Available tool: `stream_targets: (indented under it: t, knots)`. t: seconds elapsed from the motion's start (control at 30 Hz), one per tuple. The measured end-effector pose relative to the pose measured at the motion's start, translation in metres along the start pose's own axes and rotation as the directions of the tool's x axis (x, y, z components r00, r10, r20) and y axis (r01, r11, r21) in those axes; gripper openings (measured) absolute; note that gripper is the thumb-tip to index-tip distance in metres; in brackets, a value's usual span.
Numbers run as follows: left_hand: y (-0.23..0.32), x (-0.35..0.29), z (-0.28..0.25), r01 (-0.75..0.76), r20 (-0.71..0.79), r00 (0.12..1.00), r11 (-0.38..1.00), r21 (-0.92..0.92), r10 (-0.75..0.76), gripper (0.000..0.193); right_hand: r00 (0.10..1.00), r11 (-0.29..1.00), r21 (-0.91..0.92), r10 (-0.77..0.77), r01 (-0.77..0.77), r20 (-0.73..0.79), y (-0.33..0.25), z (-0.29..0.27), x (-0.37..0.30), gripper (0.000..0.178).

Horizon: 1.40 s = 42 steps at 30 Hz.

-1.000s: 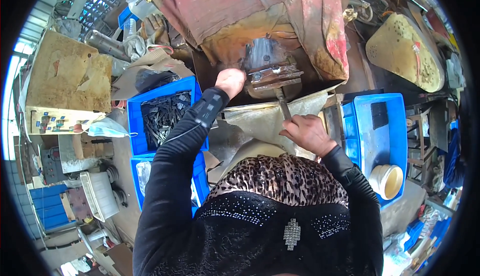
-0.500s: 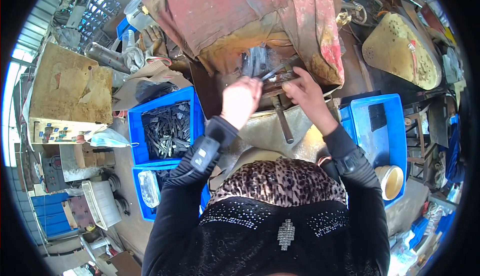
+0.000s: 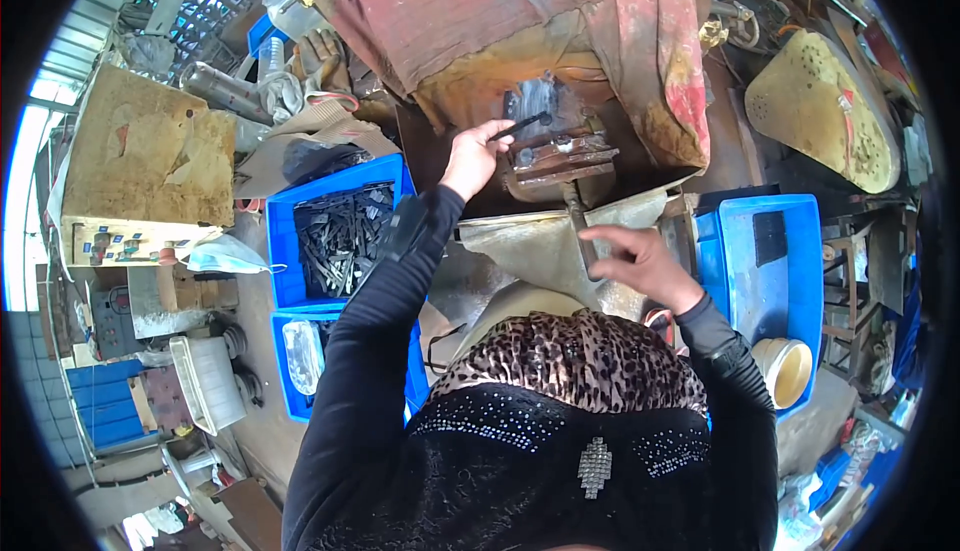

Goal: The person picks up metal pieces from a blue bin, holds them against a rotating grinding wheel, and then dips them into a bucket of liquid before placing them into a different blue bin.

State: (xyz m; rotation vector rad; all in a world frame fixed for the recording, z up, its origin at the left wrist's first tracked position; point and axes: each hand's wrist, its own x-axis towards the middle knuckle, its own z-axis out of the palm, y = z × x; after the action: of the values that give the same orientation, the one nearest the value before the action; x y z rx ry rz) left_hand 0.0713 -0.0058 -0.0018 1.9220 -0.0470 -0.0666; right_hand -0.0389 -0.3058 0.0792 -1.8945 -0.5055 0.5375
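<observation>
My left hand (image 3: 474,161) is closed on a thin dark strip (image 3: 522,127), which points up and right over the left side of a rusty vise (image 3: 560,163). My right hand (image 3: 645,265) is at the lower end of the vise's bar handle (image 3: 579,223). Its thumb and fingers are apart, with the fingertips at the bar; whether they touch it is hard to tell. Behind the vise jaws, a greyish, wet-looking block or group of pieces (image 3: 538,101) lies under the cloth hood.
A stained red cloth (image 3: 480,21) drapes over the work box. To my left, a blue bin (image 3: 283,269) holds many dark strips. On my right is another blue bin (image 3: 812,251) with a cream bucket (image 3: 783,371). A worn wooden box (image 3: 150,151) stands far left.
My left hand has drawn slightly back left with the strip in it. My right hand has moved from the vise jaws down to the bar handle, and the bar's angle has shifted slightly.
</observation>
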Motion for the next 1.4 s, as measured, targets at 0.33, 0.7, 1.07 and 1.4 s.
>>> stream_targets:
  t: [0.33,0.7,1.07,1.4]
  knots:
    - [-0.073,0.032,0.023,-0.205,0.250,0.949,0.978,0.035,0.190,0.059,0.939,0.842,-0.426,-0.338,0.331,0.062,0.014,0.017,-0.008,0.037]
    - [0.009,-0.012,-0.025,-0.292,0.321,0.944,0.647,0.704,0.076,0.046,0.881,0.621,-0.661,-0.453,0.421,0.136,0.003,0.021,-0.004,0.029]
    - [-0.061,-0.177,-0.201,0.202,-0.481,0.857,0.737,0.645,0.186,0.019,0.790,0.624,-0.738,-0.576,0.258,-0.211,-0.053,-0.022,0.110,0.036]
    - [-0.157,-0.240,-0.182,0.349,-0.337,0.932,0.592,0.726,-0.136,0.033,0.905,0.781,-0.616,-0.331,0.104,-0.267,-0.041,-0.112,0.291,0.049]
